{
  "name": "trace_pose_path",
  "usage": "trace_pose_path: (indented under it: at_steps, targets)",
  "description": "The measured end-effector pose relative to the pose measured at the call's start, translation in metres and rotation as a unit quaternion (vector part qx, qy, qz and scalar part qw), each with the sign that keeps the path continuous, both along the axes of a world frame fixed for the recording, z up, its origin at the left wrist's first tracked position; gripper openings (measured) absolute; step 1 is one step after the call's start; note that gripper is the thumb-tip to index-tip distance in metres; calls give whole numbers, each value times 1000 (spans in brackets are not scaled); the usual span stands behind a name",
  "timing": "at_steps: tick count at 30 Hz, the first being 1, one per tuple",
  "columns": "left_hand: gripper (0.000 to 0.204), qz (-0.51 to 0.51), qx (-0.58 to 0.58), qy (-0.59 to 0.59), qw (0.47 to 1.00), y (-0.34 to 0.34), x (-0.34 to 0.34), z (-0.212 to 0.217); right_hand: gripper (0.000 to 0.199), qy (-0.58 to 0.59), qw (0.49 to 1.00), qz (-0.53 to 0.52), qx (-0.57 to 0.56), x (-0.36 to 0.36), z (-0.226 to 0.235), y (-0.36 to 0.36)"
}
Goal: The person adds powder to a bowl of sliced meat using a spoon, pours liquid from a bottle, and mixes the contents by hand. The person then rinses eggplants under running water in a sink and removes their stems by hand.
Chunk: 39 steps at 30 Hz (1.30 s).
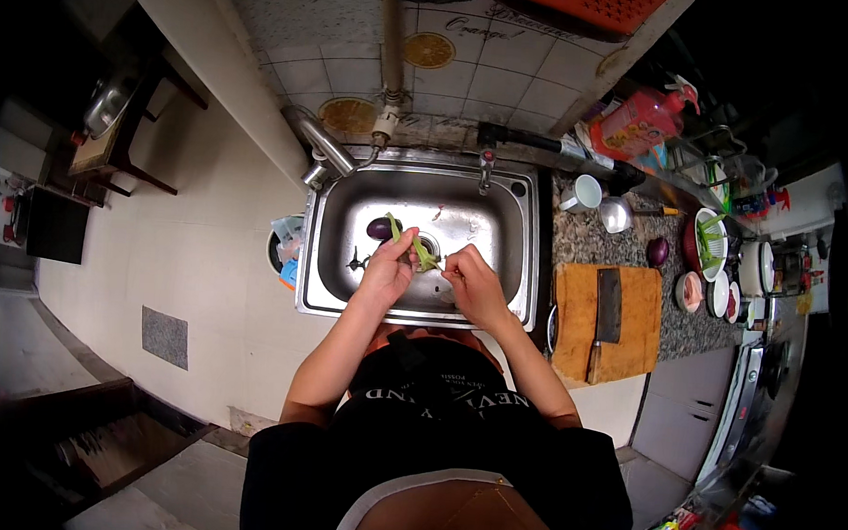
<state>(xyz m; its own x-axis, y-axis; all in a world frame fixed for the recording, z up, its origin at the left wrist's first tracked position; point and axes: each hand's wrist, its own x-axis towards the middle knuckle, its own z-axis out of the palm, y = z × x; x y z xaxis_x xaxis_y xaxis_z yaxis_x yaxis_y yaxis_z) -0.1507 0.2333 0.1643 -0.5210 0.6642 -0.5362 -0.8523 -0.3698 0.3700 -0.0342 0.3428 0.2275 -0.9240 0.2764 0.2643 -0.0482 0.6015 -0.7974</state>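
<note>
Over a stainless steel sink [509,231], my left hand [389,268] is closed around a light green, stalk-like vegetable [423,255] whose exact kind I cannot make out. My right hand [476,285] pinches at the lower right end of it, fingertips together; what lies between them is too small to tell. Just beyond my left hand, a dark purple, round vegetable [379,228], perhaps an onion, rests on the sink floor. The drain [428,244] is partly covered by the green vegetable. Small dark and reddish scraps lie about the basin.
Two taps, a curved faucet [324,142] and a smaller tap [486,169], reach over the sink. At right, a cleaver [608,304] lies on a wooden cutting board [573,289]. Beyond it stand a mug [585,192], ladle [616,215], purple onion [658,251], and several bowls.
</note>
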Motion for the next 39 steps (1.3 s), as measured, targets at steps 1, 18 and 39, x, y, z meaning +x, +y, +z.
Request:
trace_pose_path:
  at_steps: [1, 18, 39]
  targets:
    - [18, -4, 11, -11, 1000, 0, -2, -3, 11, 6, 1000, 5, 3, 1, -1, 0]
    - [24, 48, -242, 181, 952, -29, -31, -67, 9, 21, 760, -101, -642, -8, -36, 27]
    - [20, -233, -139, 541, 796, -7, 10, 35, 10, -19, 989, -50, -134, -30, -1, 20]
